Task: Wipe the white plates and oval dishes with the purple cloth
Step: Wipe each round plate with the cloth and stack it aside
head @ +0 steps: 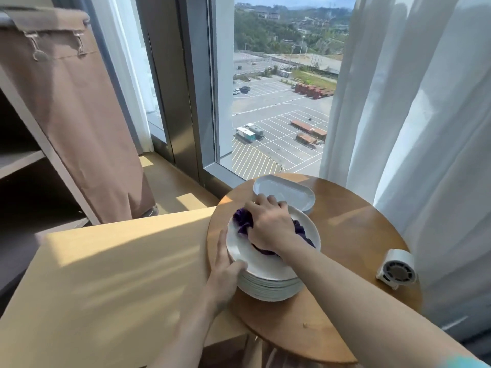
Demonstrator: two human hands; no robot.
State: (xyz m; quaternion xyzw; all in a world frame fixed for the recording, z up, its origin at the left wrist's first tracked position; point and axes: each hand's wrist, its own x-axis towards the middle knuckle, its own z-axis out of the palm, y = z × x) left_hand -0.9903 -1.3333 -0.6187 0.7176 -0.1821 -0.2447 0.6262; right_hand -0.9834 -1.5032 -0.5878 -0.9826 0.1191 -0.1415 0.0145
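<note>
- Since everything stands on it, the round wooden table [358,235] comes first; it is set by the window and butts against a pale desk [106,274] on its left.
- Stack of white plates [271,288]: on the table's left half, tall, with the top plate's face exposed.
- Oval dishes [284,191]: a short pile just beyond the plates, toward the window, long axis running across the view and tilted down to the right.
- Right hand [268,224]: fingers curled over the bunched cloth and pressing it onto the top plate. It is the nearer hand to the oval dishes, knuckles almost at their near rim, so a short push forward should reach them.
- Left hand [225,272]: braced on the stack's left edge, thumb on the rim and one finger straight along it. It is blurred, and I cannot tell whether the others hook under.
- Purple cloth [243,217]: crumpled under the right palm, spilling out on both sides.
</note>
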